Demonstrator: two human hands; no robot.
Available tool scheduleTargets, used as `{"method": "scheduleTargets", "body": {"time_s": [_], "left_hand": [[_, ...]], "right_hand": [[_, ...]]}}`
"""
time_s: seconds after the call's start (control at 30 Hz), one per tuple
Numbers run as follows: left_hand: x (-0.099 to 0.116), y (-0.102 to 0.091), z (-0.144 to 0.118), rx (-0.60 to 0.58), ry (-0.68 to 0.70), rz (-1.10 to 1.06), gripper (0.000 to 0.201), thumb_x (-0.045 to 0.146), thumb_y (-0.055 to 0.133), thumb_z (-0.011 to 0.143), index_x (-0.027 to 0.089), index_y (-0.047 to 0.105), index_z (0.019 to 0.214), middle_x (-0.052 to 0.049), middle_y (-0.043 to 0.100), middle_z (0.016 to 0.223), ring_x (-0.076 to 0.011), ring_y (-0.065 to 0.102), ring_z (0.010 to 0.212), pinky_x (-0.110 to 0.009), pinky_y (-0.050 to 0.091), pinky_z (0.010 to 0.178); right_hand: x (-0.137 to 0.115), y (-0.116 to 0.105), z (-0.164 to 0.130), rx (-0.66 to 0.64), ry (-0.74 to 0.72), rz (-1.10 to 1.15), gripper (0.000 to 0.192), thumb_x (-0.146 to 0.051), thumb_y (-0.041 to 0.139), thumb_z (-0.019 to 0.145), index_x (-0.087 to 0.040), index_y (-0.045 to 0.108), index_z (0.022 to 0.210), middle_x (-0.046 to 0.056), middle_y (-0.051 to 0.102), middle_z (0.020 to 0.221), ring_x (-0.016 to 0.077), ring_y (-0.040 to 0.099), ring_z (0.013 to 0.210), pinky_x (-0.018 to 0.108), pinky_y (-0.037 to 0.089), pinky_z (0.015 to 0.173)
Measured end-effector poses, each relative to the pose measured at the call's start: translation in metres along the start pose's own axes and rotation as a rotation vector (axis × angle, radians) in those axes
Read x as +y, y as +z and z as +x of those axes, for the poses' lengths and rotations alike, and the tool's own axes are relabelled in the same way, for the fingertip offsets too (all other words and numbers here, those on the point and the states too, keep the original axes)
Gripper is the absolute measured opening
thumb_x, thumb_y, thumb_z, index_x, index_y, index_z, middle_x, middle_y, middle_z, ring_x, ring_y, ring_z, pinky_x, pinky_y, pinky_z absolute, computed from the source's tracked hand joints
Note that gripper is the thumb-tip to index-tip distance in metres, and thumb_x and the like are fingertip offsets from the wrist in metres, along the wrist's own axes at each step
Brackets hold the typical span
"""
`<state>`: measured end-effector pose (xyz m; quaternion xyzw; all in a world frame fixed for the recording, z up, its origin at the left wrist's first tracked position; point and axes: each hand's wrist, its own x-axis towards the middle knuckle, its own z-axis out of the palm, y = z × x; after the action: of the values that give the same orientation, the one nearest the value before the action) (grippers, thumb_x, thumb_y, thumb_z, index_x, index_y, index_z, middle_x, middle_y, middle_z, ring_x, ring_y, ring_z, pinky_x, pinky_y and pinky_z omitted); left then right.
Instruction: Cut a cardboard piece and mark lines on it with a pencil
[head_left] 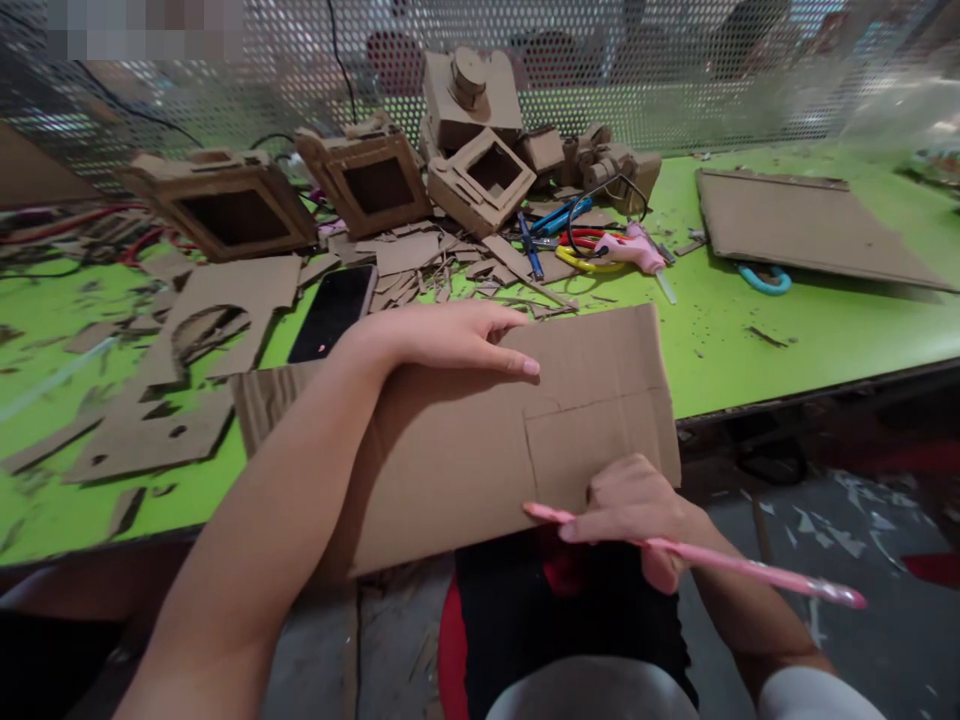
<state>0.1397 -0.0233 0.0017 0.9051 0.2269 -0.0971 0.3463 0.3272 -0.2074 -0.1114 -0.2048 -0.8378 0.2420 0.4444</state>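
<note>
A large brown cardboard sheet (450, 470) lies tilted across the table's front edge, with dark pencil lines marking part of a rectangle on its right side. My left hand (457, 340) grips the sheet's far edge, thumb flat on top and the other fingers partly hidden behind the edge. My right hand (637, 515) is closed around a pink pencil (735, 567) at the near edge. The pencil's tip points left and touches or nearly touches the sheet by the lower end of a drawn line.
Cardboard models (379, 185) stand at the back before a perforated metal screen (675, 100). A phone (334, 312), cardboard offcuts (232, 300), a pink glue gun (634, 250) and blue pliers (531, 245) lie on the green table (847, 350). A cardboard panel (802, 225) rests at right.
</note>
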Motion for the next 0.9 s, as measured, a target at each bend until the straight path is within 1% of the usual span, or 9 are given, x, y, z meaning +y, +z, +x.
{"method": "scheduleTargets", "body": {"time_s": [0.07, 0.1, 0.17, 0.23, 0.3, 0.4, 0.53, 0.73, 0.9], "left_hand": [[0.0003, -0.0003, 0.0001, 0.01, -0.009, 0.03, 0.049, 0.06, 0.051, 0.081, 0.022, 0.058, 0.111, -0.001, 0.067, 0.107, -0.0174, 0.058, 0.092, -0.023, 0.039, 0.074], [0.0006, -0.0004, 0.0002, 0.016, -0.015, 0.046, 0.049, 0.06, 0.051, 0.081, 0.022, 0.058, 0.111, -0.001, 0.067, 0.106, -0.0174, 0.058, 0.092, -0.023, 0.039, 0.074], [0.0013, -0.0007, 0.0001, 0.028, -0.025, 0.081, 0.05, 0.061, 0.052, 0.08, 0.022, 0.059, 0.109, -0.001, 0.067, 0.104, -0.0175, 0.057, 0.09, -0.024, 0.038, 0.073], [0.0025, -0.0011, -0.0002, 0.035, -0.033, 0.11, 0.05, 0.062, 0.052, 0.079, 0.022, 0.059, 0.108, -0.001, 0.067, 0.1, -0.0175, 0.057, 0.087, -0.024, 0.038, 0.072], [0.0036, -0.0015, -0.0006, 0.042, -0.037, 0.13, 0.049, 0.062, 0.052, 0.079, 0.022, 0.06, 0.107, -0.001, 0.066, 0.097, -0.0175, 0.056, 0.085, -0.025, 0.038, 0.071], [0.0039, -0.0015, -0.0009, 0.061, -0.037, 0.149, 0.05, 0.062, 0.051, 0.079, 0.022, 0.06, 0.107, -0.002, 0.065, 0.095, -0.0179, 0.056, 0.084, -0.026, 0.037, 0.072], [0.002, -0.0009, -0.0002, 0.071, -0.025, 0.156, 0.05, 0.062, 0.052, 0.078, 0.022, 0.06, 0.107, -0.002, 0.064, 0.094, -0.0189, 0.055, 0.086, -0.026, 0.037, 0.075], [0.0008, 0.0003, 0.0002, 0.093, -0.025, 0.191, 0.05, 0.061, 0.05, 0.078, 0.022, 0.061, 0.107, -0.001, 0.063, 0.094, -0.02, 0.055, 0.089, -0.028, 0.038, 0.078], [0.0002, 0.001, 0.0004, 0.119, -0.016, 0.218, 0.048, 0.062, 0.05, 0.078, 0.023, 0.061, 0.104, -0.001, 0.063, 0.09, -0.0204, 0.055, 0.087, -0.028, 0.038, 0.075]], "right_hand": [[-0.0028, -0.002, 0.0006, -0.036, 0.014, -0.032, 0.055, -0.056, 0.033, 0.097, -0.013, 0.068, 0.098, 0.004, 0.062, 0.06, 0.012, 0.059, 0.054, 0.024, 0.042, 0.053], [-0.0045, -0.0029, 0.0008, -0.022, 0.021, -0.021, 0.052, -0.055, 0.037, 0.096, -0.013, 0.068, 0.099, 0.006, 0.065, 0.066, 0.0121, 0.062, 0.06, 0.023, 0.045, 0.057], [-0.0078, -0.0039, 0.0018, 0.041, 0.034, 0.008, 0.036, -0.046, 0.052, 0.093, -0.013, 0.068, 0.095, 0.007, 0.069, 0.072, 0.0117, 0.065, 0.067, 0.022, 0.049, 0.062], [-0.0103, -0.0032, 0.0033, 0.115, 0.064, -0.012, 0.018, -0.032, 0.068, 0.086, -0.014, 0.066, 0.086, 0.004, 0.068, 0.068, 0.0104, 0.064, 0.062, 0.02, 0.048, 0.06], [-0.0113, -0.001, 0.0043, 0.165, 0.097, -0.075, 0.016, -0.022, 0.075, 0.079, -0.015, 0.061, 0.077, 0.0, 0.063, 0.06, 0.0082, 0.06, 0.053, 0.018, 0.045, 0.054], [-0.0093, 0.0032, 0.0033, 0.15, 0.083, -0.195, 0.026, -0.019, 0.072, 0.081, -0.018, 0.05, 0.067, -0.004, 0.057, 0.052, 0.0062, 0.052, 0.043, 0.018, 0.038, 0.046], [-0.0059, 0.0052, 0.0006, 0.075, 0.04, -0.293, 0.036, -0.012, 0.064, 0.084, -0.021, 0.038, 0.06, -0.004, 0.055, 0.05, 0.0059, 0.051, 0.043, 0.018, 0.036, 0.045], [-0.0072, 0.0035, 0.0022, 0.016, 0.025, -0.341, 0.035, -0.008, 0.06, 0.084, -0.022, 0.037, 0.061, -0.005, 0.055, 0.051, 0.0064, 0.048, 0.043, 0.02, 0.033, 0.045], [-0.0071, 0.0046, 0.004, 0.046, -0.009, -0.366, 0.036, -0.005, 0.058, 0.082, -0.023, 0.035, 0.062, -0.005, 0.053, 0.049, 0.007, 0.044, 0.041, 0.022, 0.03, 0.043]]}}
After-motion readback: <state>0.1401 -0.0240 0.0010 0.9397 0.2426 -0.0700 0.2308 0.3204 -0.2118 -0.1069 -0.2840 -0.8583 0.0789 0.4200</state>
